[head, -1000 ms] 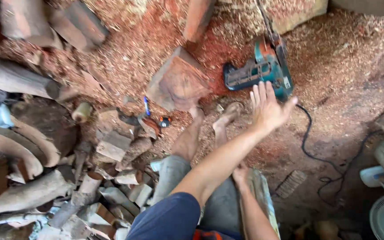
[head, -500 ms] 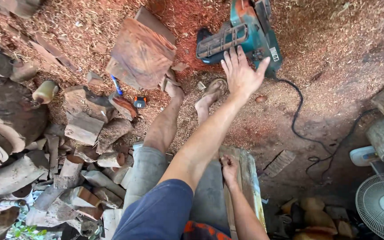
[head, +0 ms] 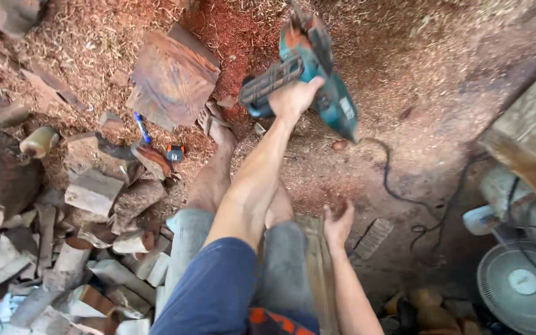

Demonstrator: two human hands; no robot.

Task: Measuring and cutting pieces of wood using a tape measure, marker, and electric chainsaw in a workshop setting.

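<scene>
Near the top centre of the frame, the left hand is closed around the grip of a teal power saw, lifted clear of the sawdust-covered floor, its black cord trailing toward the right. Lower centre, the right hand rests half-curled on the end of a wooden plank beside the knee. A reddish wood block lies at upper left.

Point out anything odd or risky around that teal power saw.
The left hand holds the teal power saw lifted just above bare feet, and its black cord trails loose across the sawdust-covered ground.
</scene>
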